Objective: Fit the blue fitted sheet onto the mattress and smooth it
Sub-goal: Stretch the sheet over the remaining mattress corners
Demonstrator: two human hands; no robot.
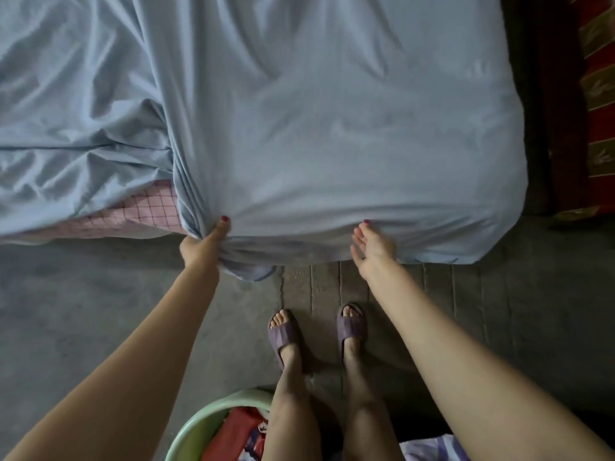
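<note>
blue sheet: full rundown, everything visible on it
The blue sheet is pale blue-grey, thin, soft-looking cloth. On the right it lies pulled fairly flat over the mattress and wraps down its near edge and right corner. On the left it is loose and heavily creased, leaving pink checked fabric uncovered beneath. The left hand grips a bunched gather at the near edge, folds fanning out from it. The right hand, fingers straight, touches the near side.

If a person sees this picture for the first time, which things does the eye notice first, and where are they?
The blue sheet fills the upper picture. At its near edge the left hand grips a bunched fold, and the right hand lies open against the side. To the left, a pink checked mattress shows uncovered.
</note>
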